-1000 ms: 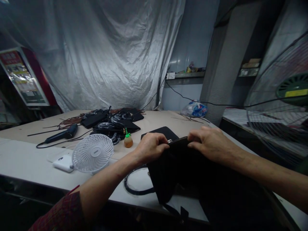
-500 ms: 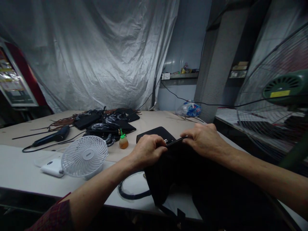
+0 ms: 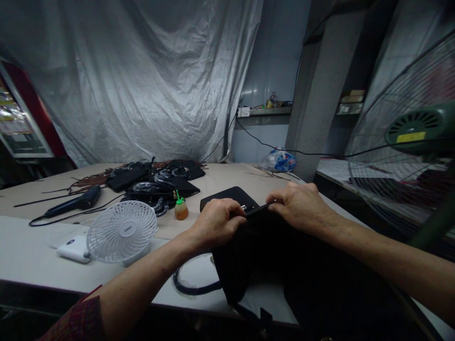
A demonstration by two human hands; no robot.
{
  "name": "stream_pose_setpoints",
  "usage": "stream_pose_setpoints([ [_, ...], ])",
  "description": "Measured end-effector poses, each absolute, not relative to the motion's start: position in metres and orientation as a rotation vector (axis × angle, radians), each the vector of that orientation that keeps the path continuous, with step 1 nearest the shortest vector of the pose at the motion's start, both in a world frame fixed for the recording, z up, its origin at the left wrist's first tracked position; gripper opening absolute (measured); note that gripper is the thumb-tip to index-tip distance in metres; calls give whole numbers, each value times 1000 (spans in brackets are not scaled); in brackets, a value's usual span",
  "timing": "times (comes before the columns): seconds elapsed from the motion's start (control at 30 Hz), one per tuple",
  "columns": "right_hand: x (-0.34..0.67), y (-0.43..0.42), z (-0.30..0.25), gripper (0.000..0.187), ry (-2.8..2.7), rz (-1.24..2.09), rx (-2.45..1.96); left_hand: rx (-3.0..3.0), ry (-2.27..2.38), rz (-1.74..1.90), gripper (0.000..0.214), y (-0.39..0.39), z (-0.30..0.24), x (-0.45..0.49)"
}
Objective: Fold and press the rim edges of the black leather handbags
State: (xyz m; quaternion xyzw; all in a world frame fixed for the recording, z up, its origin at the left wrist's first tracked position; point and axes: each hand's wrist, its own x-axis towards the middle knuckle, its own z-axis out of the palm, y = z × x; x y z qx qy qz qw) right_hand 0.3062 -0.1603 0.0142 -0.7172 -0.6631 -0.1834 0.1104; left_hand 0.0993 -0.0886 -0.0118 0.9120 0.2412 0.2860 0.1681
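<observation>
A black bag (image 3: 231, 270) stands at the table's near edge, its dark body reaching down to the lower right. My left hand (image 3: 222, 220) pinches the bag's upper edge between thumb and fingers. A short way to the right, my right hand (image 3: 296, 206) grips the same edge, thumb below and fingers over it. Behind my left hand shows a black flap (image 3: 231, 193) with a small metal fitting. A black handle (image 3: 195, 289) wrapped in clear plastic loops out on the left, lying on the white table surface. Much of the bag is too dark to make out.
On the table (image 3: 31, 255) are a small white fan (image 3: 122, 232), a white power bank (image 3: 74, 248), a bottle of amber liquid (image 3: 181, 210), a black hot-air tool (image 3: 76, 201) and a pile of black bags (image 3: 163, 182). A large caged fan (image 3: 408, 132) stands at right.
Both hands keep their hold on the bag's edge, almost unmoved. The whole view has shifted slightly, so table items appear a little further left.
</observation>
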Motion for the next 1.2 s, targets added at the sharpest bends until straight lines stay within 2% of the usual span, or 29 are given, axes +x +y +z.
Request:
stream_pose_setpoints([
  [0.33,296,-163,20,20,-1958,-471,-2162,2691,768,756,13,-79,-13,99],
  [0.53,299,-160,16,18,-1959,-486,-2149,2871,751,699,26,-84,-9,113],
  [0.67,300,-160,16,18,-1962,-492,-2166,3016,794,642,20,-89,-6,123],
  [0.9,296,-165,19,19,-1967,-453,-2187,2984,717,762,17,-82,-12,123],
  [1.2,295,-166,17,18,-1987,-462,-2176,3144,676,709,21,-80,-11,125],
])
